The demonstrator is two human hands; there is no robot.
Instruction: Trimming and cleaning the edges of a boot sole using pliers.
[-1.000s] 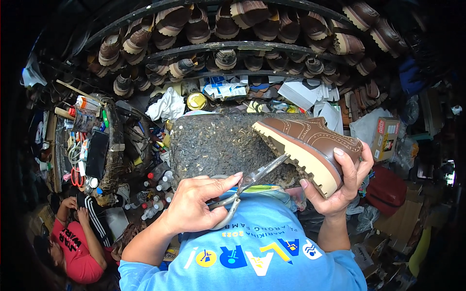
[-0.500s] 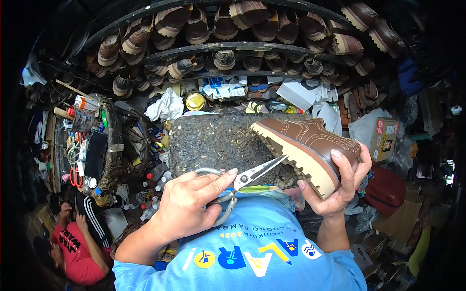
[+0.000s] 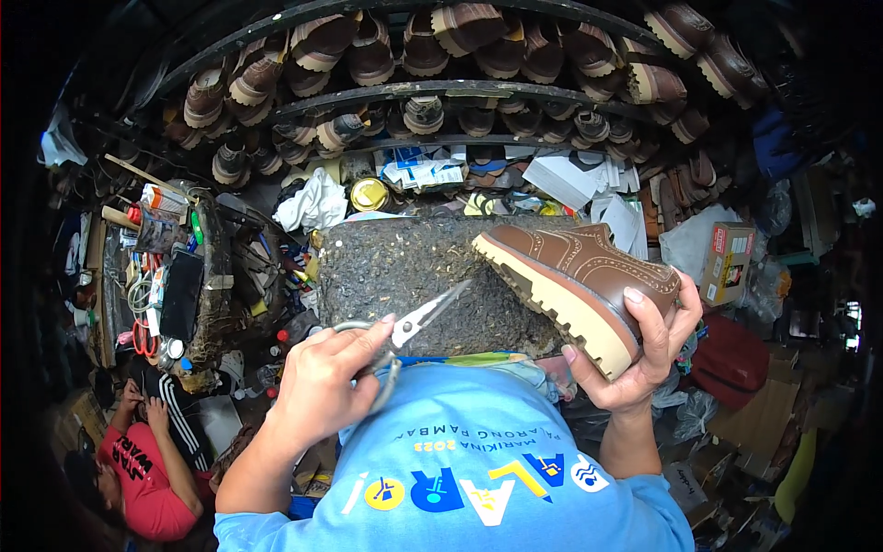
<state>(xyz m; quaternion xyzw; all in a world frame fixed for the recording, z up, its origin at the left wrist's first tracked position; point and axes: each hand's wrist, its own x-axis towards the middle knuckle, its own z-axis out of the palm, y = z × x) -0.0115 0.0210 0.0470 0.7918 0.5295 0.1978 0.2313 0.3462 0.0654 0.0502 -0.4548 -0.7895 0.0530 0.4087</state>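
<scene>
A: Nearest entry first. Left hand (image 3: pixel 324 382) is closed through the handles of the scissors (image 3: pixel 409 327); blades parted a little, tips aimed up and right toward the shoe. Tips are short of it, with a gap showing over the work block.

B: And the other side?

A: Right hand (image 3: pixel 639 354) grasps the brown brogue shoe (image 3: pixel 579 276) at its heel end, thumb below, fingers wrapped over the back. The shoe is tilted on its side, cream lugged sole (image 3: pixel 552 308) turned toward the scissors, toe resting on or just above the scarred grey work block (image 3: pixel 405 267). I cannot tell whether it touches.

B: Step in hand?

A: Judging by the pose, a trimming pass on the sole edge or welt, caught at the approach. No cut is under way.

B: What does the next move call for?

A: Probably closing the gap so the blades meet the sole rim, with the right hand keeping the shoe steady and turned so the edge faces the blades. What exactly needs trimming is too small to make out.

B: Further out?

A: Clutter behind the block: a white rag (image 3: pixel 313 202), a round yellow tin lid (image 3: pixel 370 193), papers. Beyond, curved racks of finished shoes (image 3: pixel 460 37). Lower left, another person in a red shirt (image 3: pixel 138 469), apart from the work.
</scene>
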